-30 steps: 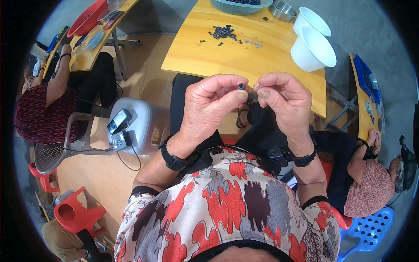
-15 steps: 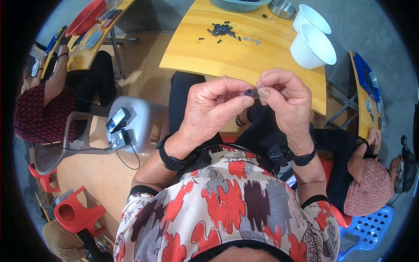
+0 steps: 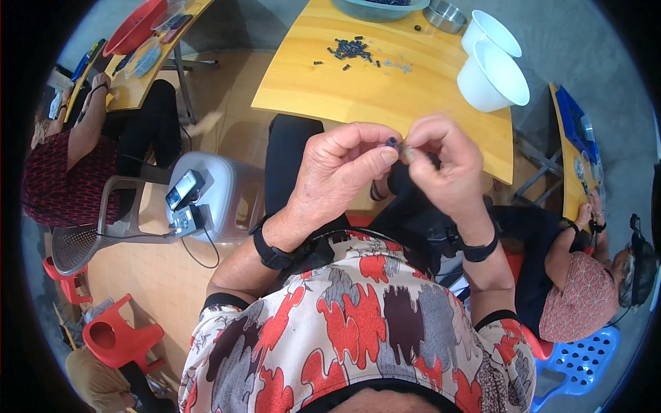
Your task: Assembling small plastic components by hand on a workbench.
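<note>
Between thumb and forefinger, my left hand (image 3: pixel 337 168) pinches a small black cylindrical part (image 3: pixel 392 142). My right hand (image 3: pixel 447 162) is closed in a pinch against the part's right end, just past the table's near edge; its fingers are slightly blurred. Something small and pale shows at those right fingertips, too small to name. Beyond my hands, a loose pile of small black cylindrical parts (image 3: pixel 351 49) lies on the wooden table (image 3: pixel 317 89). Tiny clear pieces (image 3: pixel 398 66) are scattered right of that pile.
Two white tubs (image 3: pixel 492 79), a metal bowl (image 3: pixel 445 15) and a grey-blue basin (image 3: pixel 381 9) stand on the table. To the left, a grey stool (image 3: pixel 227 186) carries small devices with cables. Co-workers sit at side tables, one in a patterned red top (image 3: pixel 578 296) at right.
My right hand has turned and its fingers have curled in more tightly at the part. My left hand keeps its pinch, nearly still. The co-worker's hands at right have shifted.
</note>
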The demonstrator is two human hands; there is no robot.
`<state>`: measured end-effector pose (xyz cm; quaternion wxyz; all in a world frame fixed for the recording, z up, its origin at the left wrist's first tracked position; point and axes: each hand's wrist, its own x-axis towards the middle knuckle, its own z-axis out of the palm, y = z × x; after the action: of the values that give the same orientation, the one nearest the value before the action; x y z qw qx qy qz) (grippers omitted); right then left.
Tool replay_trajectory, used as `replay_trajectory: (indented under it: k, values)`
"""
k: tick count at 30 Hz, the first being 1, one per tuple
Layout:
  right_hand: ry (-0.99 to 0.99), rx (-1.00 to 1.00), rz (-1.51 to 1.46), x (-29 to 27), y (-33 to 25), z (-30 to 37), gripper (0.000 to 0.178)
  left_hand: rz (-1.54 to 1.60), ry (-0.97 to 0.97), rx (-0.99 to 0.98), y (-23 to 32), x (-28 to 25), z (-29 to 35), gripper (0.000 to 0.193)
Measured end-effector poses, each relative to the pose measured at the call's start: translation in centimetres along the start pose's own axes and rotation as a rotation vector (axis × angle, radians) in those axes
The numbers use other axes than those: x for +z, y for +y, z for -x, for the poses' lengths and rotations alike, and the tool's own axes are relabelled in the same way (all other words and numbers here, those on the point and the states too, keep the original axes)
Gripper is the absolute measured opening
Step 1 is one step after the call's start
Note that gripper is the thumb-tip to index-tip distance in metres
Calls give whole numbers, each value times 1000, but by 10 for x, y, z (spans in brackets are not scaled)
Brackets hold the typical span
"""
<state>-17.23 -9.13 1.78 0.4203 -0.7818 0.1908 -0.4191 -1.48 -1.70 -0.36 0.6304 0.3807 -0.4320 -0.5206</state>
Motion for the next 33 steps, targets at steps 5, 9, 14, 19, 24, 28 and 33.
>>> replay_trajectory:
  k: [5, 9, 14, 19, 24, 28, 33]
  values:
    - [7, 20, 222, 8, 3, 7, 19, 46, 21, -14, -7, -3, -2, 15]
    - [60, 60, 163, 10, 7, 9, 18, 20, 48, -31, -7, -2, -2, 14]
    - [56, -69, 272, 14, 7, 6, 16, 66, 100, -39, -9, -4, -3, 14]
    - [98, -16, 103, 22, 15, 9, 15, 160, 87, -88, -12, -9, -4, 16]
    - [108, 124, -140, 23, 20, 10, 10, 203, 95, -108, -12, -10, -5, 18]
    - [41, 189, -131, 13, 20, 7, 7, 145, 63, -77, -10, -13, -5, 17]
    - [-16, 130, -78, 6, 8, -1, 8, -19, 67, -13, -11, -13, -3, 16]
